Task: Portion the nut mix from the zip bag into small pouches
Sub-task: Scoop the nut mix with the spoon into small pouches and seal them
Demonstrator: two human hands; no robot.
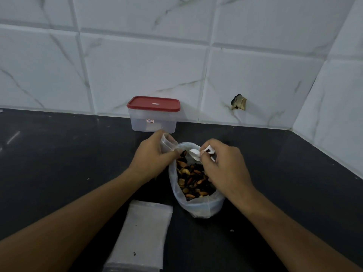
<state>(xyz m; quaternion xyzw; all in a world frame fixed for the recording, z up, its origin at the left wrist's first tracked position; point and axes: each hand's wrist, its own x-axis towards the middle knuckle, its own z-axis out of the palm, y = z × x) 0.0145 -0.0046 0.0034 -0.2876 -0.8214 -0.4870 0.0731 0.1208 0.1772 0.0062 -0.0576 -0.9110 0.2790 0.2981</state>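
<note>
Centrally, translucent zip bag (198, 207) of brown-black nut mix (193, 179); left hand (151, 158) grip round clear pouch (168, 143), right hand (224, 167) round white scoop (194, 154).

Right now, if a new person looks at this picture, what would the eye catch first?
First, the open zip bag of nut mix at the middle of the dark counter, with both hands over it: the left hand holds a small pouch at its far rim, the right hand pinches a white scoop above the nuts. Behind, a red-lidded container stands against the tiled wall; a stack of empty pouches lies nearer, on the left.
</note>
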